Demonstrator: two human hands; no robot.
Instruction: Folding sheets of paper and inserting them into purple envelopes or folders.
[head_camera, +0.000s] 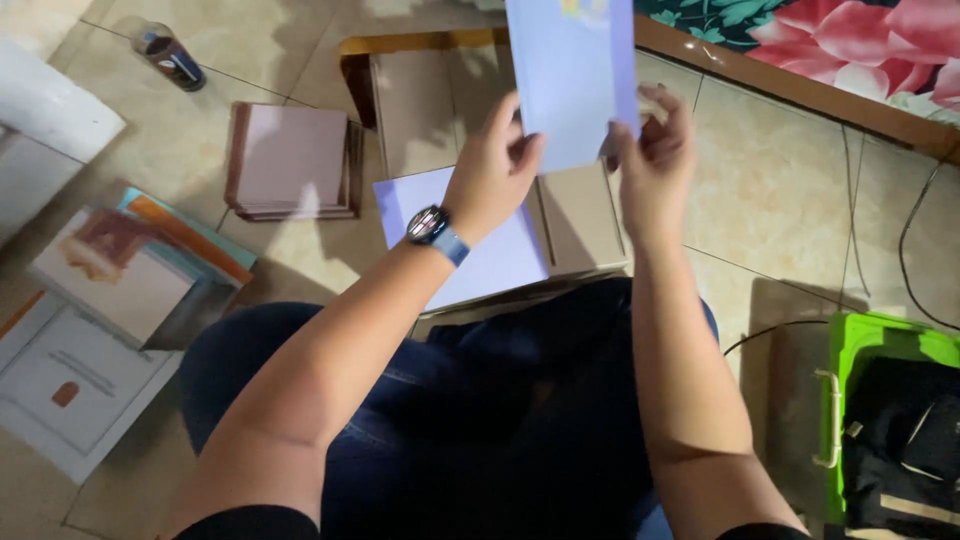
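Hands (490, 175) (655, 165) pinch lavender sheet (572, 80).

Bare forearms, black sleeves, blue jeans (470, 420), blue-strapped wristwatch (432, 228) on left wrist.

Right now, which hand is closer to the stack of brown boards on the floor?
Left. The left hand holds the lilac sheet on the side toward the brown stack; the right hand holds its far edge.

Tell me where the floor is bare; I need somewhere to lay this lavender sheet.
Bare tile lies right of the cardboard pieces, between them, the bed edge and the green box. More lies between the bottle and brown stack. The left side is crowded with booklets.
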